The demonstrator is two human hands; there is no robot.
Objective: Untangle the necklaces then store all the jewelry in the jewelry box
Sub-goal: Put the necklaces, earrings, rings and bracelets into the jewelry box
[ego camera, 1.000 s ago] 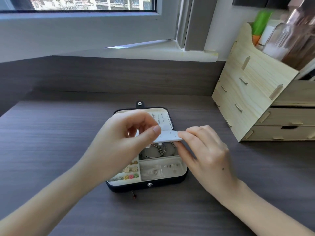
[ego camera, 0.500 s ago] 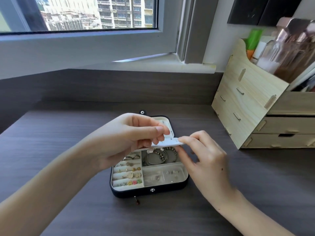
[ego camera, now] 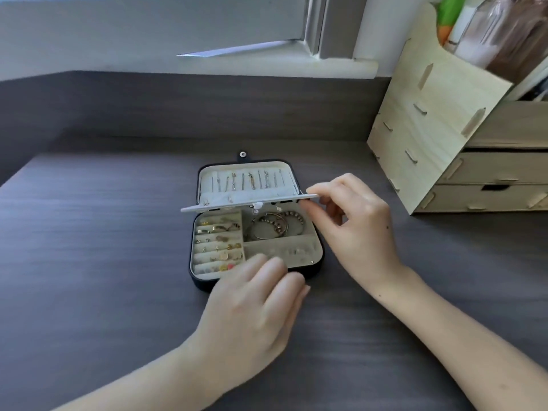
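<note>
My right hand (ego camera: 361, 229) pinches the right end of the white flap (ego camera: 237, 204) between thumb and forefinger, holding it level across the open jewelry box (ego camera: 199, 283) on the desk (ego camera: 89, 232). My left hand (ego camera: 255, 310) is blurred, its fingers loose and holding nothing, over the box's front edge. Necklaces (ego camera: 246, 182) line the lid. Bracelets (ego camera: 275, 228) fill a rear compartment.

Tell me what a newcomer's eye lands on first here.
The open jewelry box at the middle of the desk, with bracelets in its back right compartment. The right hand pinches the right end of its white flap, while the left hand lies blurred over the box's front edge. A wooden organizer stands at far right.
</note>
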